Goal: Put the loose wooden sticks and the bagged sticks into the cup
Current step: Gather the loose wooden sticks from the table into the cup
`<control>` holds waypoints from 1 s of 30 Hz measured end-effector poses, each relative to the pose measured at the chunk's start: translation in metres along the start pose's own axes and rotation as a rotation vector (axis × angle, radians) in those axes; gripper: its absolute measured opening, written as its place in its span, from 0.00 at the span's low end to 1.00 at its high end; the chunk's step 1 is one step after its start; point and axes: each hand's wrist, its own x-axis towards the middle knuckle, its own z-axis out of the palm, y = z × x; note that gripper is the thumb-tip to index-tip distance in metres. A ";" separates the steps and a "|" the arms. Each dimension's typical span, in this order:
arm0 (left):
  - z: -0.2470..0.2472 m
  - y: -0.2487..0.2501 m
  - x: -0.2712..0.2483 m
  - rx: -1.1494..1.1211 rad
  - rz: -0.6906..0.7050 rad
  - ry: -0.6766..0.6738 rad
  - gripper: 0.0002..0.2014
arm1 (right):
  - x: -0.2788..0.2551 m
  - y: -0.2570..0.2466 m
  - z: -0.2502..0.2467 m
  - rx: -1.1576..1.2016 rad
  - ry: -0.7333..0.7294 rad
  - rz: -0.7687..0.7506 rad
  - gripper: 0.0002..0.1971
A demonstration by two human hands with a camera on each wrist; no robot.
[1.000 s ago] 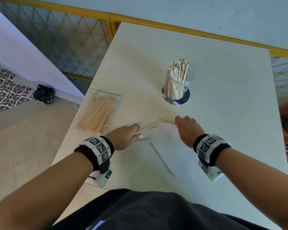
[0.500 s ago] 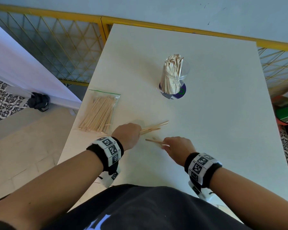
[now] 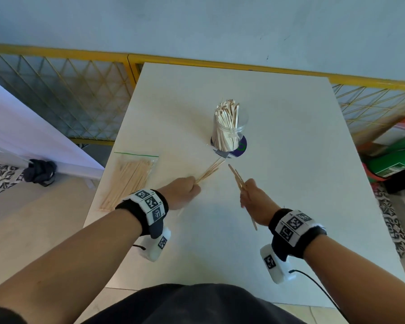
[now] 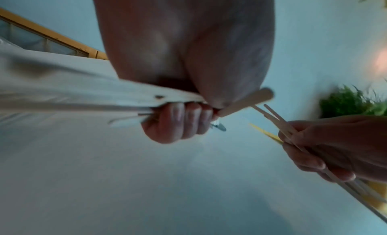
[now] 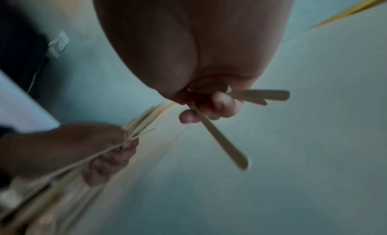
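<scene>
Loose wooden sticks gripped in left hand; right hand grips more, both near the cup.

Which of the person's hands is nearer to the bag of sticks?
Left. The left hand, gripping a bundle of sticks, is just right of the bag; the right hand is farther right, across the table, below the cup.

We see a white table against a pale blue wall, a yellow lattice railing at far left, and beige floor tiles at near left.
</scene>
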 end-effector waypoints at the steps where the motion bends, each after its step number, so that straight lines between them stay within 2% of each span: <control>1: -0.005 0.003 0.002 -0.035 0.022 0.014 0.13 | 0.004 -0.003 -0.008 0.113 0.021 0.003 0.04; 5: -0.023 0.025 0.005 -0.248 0.140 0.099 0.11 | 0.017 -0.020 -0.039 0.403 0.106 -0.034 0.11; 9: -0.052 0.059 0.010 -0.607 0.218 0.231 0.08 | 0.032 -0.048 -0.083 0.746 0.103 -0.115 0.14; 12: -0.084 0.085 0.030 -0.811 0.279 0.307 0.03 | 0.056 -0.076 -0.123 1.007 0.125 -0.214 0.15; 15: -0.115 0.111 0.058 -0.908 0.369 0.411 0.02 | 0.087 -0.102 -0.157 1.143 0.201 -0.304 0.14; 19: -0.149 0.134 0.093 -1.038 0.440 0.623 0.03 | 0.124 -0.120 -0.175 1.155 0.342 -0.370 0.15; 23: -0.153 0.135 0.127 -0.903 0.422 0.782 0.02 | 0.154 -0.112 -0.160 1.059 0.411 -0.342 0.13; 26: -0.131 0.124 0.145 -0.778 0.387 0.759 0.04 | 0.166 -0.092 -0.136 0.931 0.407 -0.265 0.11; 30: -0.101 0.107 0.155 -0.733 0.438 0.672 0.03 | 0.165 -0.067 -0.114 0.663 0.439 -0.236 0.08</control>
